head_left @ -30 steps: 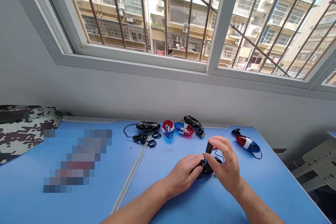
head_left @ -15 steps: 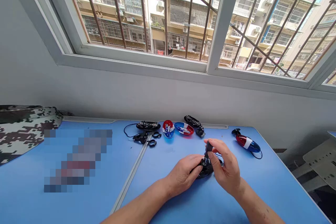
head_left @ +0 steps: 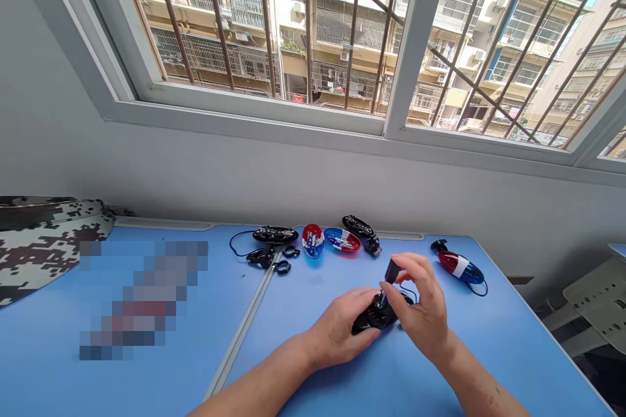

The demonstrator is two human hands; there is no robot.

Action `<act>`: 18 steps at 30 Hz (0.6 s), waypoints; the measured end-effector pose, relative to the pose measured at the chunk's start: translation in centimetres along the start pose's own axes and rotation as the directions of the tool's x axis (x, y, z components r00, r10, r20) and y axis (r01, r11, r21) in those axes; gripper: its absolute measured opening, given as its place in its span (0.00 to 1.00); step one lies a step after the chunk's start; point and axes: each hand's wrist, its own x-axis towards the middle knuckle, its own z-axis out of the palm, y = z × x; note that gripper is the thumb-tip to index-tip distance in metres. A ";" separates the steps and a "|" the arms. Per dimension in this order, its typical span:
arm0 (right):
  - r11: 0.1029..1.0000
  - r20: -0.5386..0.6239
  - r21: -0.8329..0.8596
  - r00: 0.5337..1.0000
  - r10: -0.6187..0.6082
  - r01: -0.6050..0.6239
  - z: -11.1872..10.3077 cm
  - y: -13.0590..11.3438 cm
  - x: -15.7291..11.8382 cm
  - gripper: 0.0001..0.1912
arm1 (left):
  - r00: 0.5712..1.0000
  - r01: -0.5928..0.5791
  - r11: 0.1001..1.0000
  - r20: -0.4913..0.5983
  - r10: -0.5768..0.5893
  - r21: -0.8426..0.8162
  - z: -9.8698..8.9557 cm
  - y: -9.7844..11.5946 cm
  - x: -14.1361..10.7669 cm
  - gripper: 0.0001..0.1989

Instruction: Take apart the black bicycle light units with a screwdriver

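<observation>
My left hand [head_left: 342, 326] grips the left side of a black oval part [head_left: 372, 322] lying on the blue table. Between the thumb and fingers of my right hand [head_left: 420, 300] is a short black-handled screwdriver [head_left: 392, 272]. It is tilted, and its metal shaft points down at the top of the black part. A thin black cable shows beside my right hand. The fingers partly cover the black part, so the exact spot of the tip is hard to see.
Behind my hands on the blue table [head_left: 303, 365] lie black oval parts [head_left: 275, 235], black clamps [head_left: 283, 266], and red-and-blue shells [head_left: 313, 241]. A red, white and blue unit [head_left: 461, 267] lies at right. A camouflage cloth [head_left: 44, 241] and a blurred patch are at left.
The screwdriver has tilted, its handle leaning further right, and my right fingers have shifted on it. My left thumb has moved down, uncovering more of the black part.
</observation>
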 end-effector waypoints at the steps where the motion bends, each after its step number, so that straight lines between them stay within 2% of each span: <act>1: 1.000 0.004 0.007 1.000 -0.002 0.002 0.0 0.0 0.0 0.23 | 1.000 -0.002 1.000 0.005 0.002 -0.003 0.0 0.0 0.0 0.14; 8: 0.998 0.070 0.059 0.997 -0.031 0.027 -0.1 0.0 -0.3 0.29 | 1.000 -0.014 1.000 0.012 0.014 -0.027 0.0 0.0 0.0 0.16; 14: 0.995 0.094 0.082 0.994 -0.060 0.052 0.0 0.0 -0.3 0.25 | 1.000 -0.015 1.000 -0.001 0.015 -0.027 0.2 -0.2 0.0 0.18; 18: 0.997 0.050 0.073 0.999 0.016 -0.019 0.1 0.1 -0.5 0.21 | 1.000 -0.002 1.000 0.000 0.002 -0.020 0.3 -0.4 0.0 0.16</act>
